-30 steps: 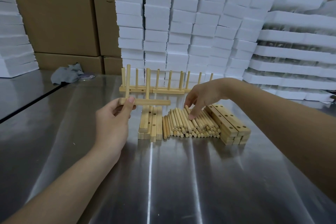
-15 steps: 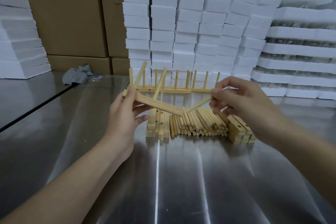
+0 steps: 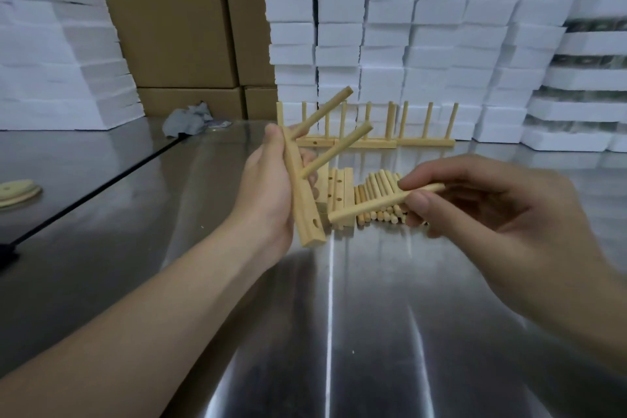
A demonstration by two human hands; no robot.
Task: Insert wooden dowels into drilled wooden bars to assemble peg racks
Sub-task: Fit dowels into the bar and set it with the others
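Left hand (image 3: 268,193), fingers clamped on bar (image 3: 303,207), has tipped it steeper above the table (image 3: 373,332); right hand (image 3: 481,207) pinches a dowel (image 3: 373,205), tip now just beside the empty hole (image 3: 316,223), so insertion likely next.

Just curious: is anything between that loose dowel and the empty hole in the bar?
Nothing visible. The dowel in the right hand points at the open hole of the bar, its tip just short of it.

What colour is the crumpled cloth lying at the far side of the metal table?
Bluish grey; the head view, the only one, shows the cloth.
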